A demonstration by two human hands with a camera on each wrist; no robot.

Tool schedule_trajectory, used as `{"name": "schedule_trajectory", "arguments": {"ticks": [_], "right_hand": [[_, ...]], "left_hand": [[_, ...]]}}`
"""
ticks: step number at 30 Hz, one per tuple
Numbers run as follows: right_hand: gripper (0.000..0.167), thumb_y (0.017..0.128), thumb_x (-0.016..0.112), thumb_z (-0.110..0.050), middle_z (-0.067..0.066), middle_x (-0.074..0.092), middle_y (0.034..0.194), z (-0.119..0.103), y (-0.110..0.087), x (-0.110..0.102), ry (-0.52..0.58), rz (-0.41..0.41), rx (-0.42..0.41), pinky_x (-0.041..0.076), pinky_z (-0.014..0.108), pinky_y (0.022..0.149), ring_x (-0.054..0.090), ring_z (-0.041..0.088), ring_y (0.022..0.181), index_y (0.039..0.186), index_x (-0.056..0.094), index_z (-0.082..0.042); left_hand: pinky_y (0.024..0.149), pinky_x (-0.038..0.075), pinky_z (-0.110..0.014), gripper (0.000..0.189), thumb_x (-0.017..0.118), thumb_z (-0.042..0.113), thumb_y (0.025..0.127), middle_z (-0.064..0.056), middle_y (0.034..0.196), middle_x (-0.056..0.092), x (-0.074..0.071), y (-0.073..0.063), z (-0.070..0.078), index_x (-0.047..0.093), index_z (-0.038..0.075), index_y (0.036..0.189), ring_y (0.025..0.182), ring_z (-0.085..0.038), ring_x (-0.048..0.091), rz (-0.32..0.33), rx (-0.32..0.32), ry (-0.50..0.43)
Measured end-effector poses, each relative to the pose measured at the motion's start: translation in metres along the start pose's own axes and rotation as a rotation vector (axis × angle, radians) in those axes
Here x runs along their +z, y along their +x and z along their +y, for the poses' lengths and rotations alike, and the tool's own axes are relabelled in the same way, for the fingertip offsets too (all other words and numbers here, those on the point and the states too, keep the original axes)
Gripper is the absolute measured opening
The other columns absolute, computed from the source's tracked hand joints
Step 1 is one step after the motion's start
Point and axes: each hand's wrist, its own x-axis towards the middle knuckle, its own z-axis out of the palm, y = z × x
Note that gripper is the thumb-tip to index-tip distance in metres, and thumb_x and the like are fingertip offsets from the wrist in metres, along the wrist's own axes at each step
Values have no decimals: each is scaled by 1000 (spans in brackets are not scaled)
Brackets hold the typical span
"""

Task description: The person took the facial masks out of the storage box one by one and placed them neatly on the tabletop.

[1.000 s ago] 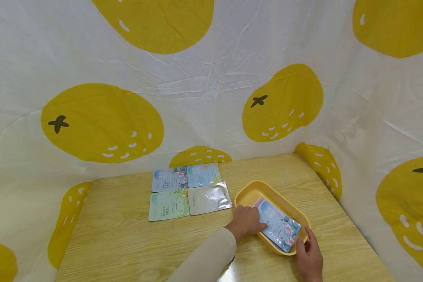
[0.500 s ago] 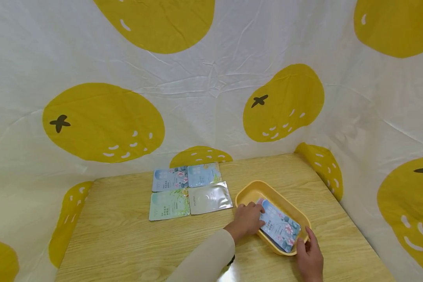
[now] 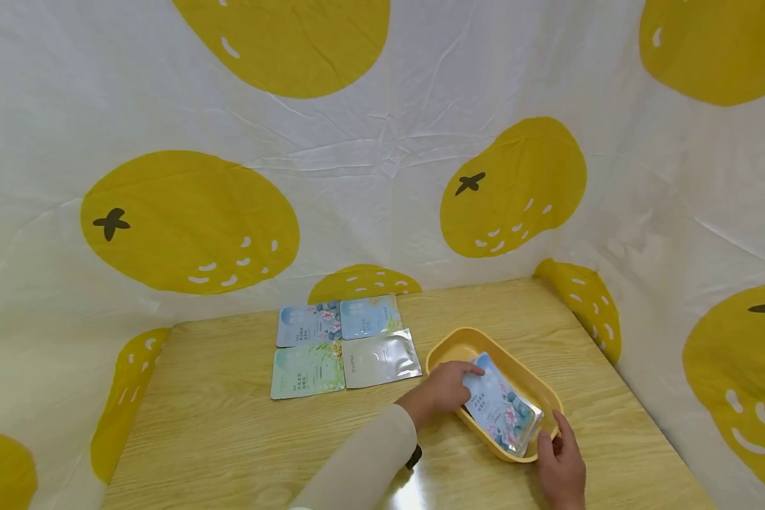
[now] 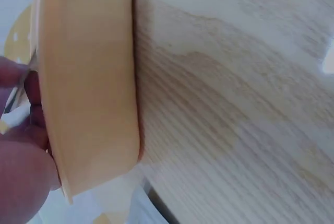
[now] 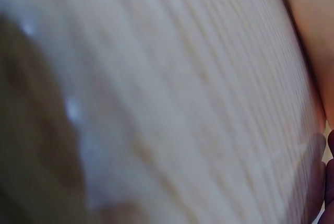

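Note:
A yellow tray holds a small stack of flat sheet mask packets. On top is a blue floral sheet mask packet; a shiny edge of another shows beneath its lower right end. My left hand reaches over the tray's left rim and pinches the top packet's near left edge. In the left wrist view, thumb and fingers meet on its thin edge just past the tray wall. At the tray's lower right corner, my right hand grips the rim, thumb and fingers apart on it. The right wrist view shows only some fingers.
Left of the tray, several packets lie flat in a block: a blue floral one, a light blue one, a green one and a silver one. The wooden table meets a fruit-print curtain.
My left hand has shifted its fingers along the top packet. That packet has slid and turned slightly leftward, baring a shiny edge beneath. My right hand and the tray stay put.

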Motion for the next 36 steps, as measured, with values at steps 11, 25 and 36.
{"name": "schedule_trajectory", "arguments": {"ticks": [11, 25, 36], "right_hand": [[47, 101, 53, -20, 6, 59, 80, 1, -1, 2, 19, 44, -42, 34, 13, 67, 49, 7, 73, 146, 49, -6], [47, 101, 52, -22, 1, 51, 74, 1, -1, 2, 5, 53, -24, 33, 17, 68, 47, 9, 71, 146, 50, -8], [48, 101, 52, -24, 12, 63, 87, 2, -2, 1, 9, 46, 4, 36, 17, 70, 49, 8, 76, 146, 50, -9]], "left_hand": [[81, 42, -18, 50, 64, 2, 82, 0, 124, 64, -4, -1, 10, 67, 13, 131, 93, -9, 52, -20, 39, -5], [76, 47, -22, 45, 72, 3, 88, -3, 131, 60, -25, -15, 4, 66, 16, 130, 99, -12, 54, 134, -10, -267], [82, 47, -29, 45, 71, 7, 90, -7, 140, 55, -47, -30, -11, 64, 17, 133, 111, -19, 53, 196, -17, -341]]}}
